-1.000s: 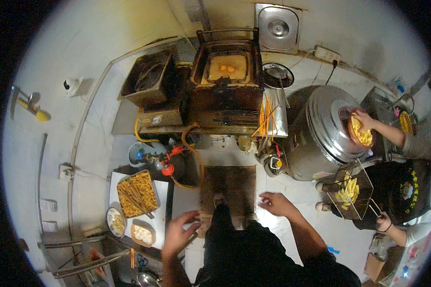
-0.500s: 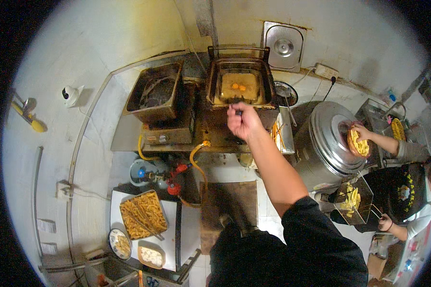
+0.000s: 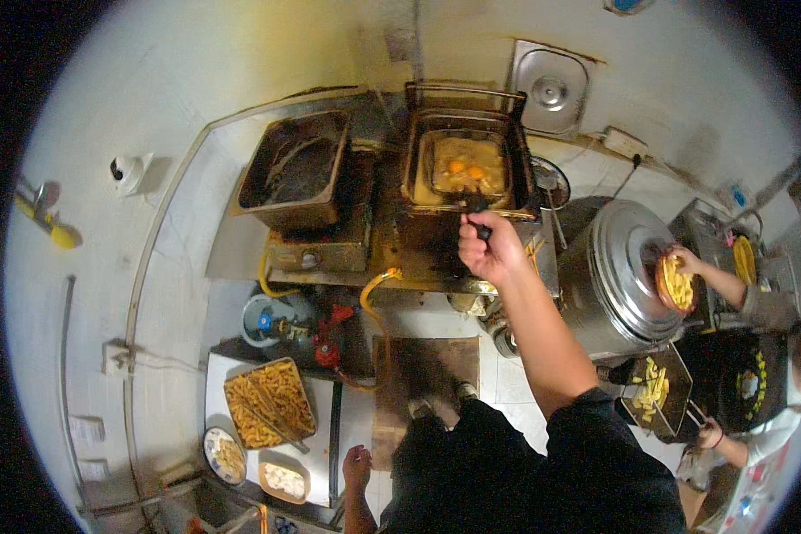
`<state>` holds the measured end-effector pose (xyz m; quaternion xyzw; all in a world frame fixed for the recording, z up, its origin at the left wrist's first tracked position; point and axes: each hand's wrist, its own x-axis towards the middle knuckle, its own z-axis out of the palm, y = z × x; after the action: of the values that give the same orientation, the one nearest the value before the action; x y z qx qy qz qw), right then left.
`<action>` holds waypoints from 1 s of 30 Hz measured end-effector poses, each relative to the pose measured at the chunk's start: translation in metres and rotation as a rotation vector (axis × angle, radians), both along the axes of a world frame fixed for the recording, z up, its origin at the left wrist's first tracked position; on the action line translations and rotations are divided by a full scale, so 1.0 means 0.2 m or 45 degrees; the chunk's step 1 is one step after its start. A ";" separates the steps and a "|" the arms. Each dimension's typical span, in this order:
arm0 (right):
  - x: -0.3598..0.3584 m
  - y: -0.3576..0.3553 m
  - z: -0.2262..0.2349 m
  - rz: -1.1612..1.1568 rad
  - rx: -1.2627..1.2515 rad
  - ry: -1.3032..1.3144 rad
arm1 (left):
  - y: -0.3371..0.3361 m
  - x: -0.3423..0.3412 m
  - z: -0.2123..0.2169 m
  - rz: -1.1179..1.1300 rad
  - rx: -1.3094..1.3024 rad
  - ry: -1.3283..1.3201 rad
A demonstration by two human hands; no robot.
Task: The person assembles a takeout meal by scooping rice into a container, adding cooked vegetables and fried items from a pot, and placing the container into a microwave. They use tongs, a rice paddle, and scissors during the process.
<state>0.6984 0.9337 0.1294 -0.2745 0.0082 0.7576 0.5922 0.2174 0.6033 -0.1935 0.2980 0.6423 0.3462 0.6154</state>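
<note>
My right hand (image 3: 489, 249) is closed around the black handle of a frying basket (image 3: 432, 169) at the fryer's front. The basket sits down in the deep fryer (image 3: 409, 182), in bubbling, foamy oil. Two round orange pieces (image 3: 465, 169) float in it. My left hand (image 3: 358, 467) hangs low beside the white side table (image 3: 325, 449), its fingers loosely curled and nothing seen in them. On that table are a tray of golden-brown fried strips (image 3: 271, 400) with tongs (image 3: 271, 423) lying across it, a plate of pale food (image 3: 225, 456) and a tub of white pieces (image 3: 283, 481).
A second, dark metal vat (image 3: 298, 169) stands left of the fryer. To the right is a big lidded steel pot (image 3: 587, 276). There a co-worker's hands hold a bowl of yellow fries (image 3: 676, 283) and a wire basket of fries (image 3: 654, 392). Gas hoses (image 3: 374, 303) hang below the counter.
My view has shifted, and my left hand has come into it at the bottom. The oil foams more around the orange pieces. My right hand stays at the basket handle.
</note>
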 end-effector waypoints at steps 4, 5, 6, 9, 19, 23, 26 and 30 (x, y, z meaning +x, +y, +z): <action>0.04 0.00 0.00 0.048 -0.080 -0.040 | -0.14 0.16 -0.09 -0.049 -0.033 0.148; 0.06 0.01 0.00 0.032 -0.018 0.041 | -0.21 0.19 -0.13 -0.066 -0.063 0.201; 0.07 0.00 -0.01 -0.001 -0.038 0.014 | -0.26 0.21 -0.17 -0.087 -0.141 0.085; 0.10 -0.03 -0.02 0.082 0.043 -0.045 | -0.49 0.30 -0.28 -0.039 -0.289 0.334; 0.27 0.04 -0.19 0.223 0.206 0.055 | -1.07 0.58 -0.29 -0.074 -0.480 0.721; 0.32 0.08 -0.24 0.286 0.291 0.029 | -1.18 0.70 -0.26 0.068 -0.363 0.734; 0.35 0.13 -0.25 0.430 0.335 0.105 | -1.22 0.77 -0.20 0.371 -0.616 0.513; 0.38 0.20 -0.26 0.317 0.355 0.059 | -1.29 0.80 -0.12 0.268 -0.401 0.760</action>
<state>0.7734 0.9739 0.0780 -0.1711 -0.1175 0.8249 0.5258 0.3773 0.3462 -0.2168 0.2197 0.8665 0.2023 0.3999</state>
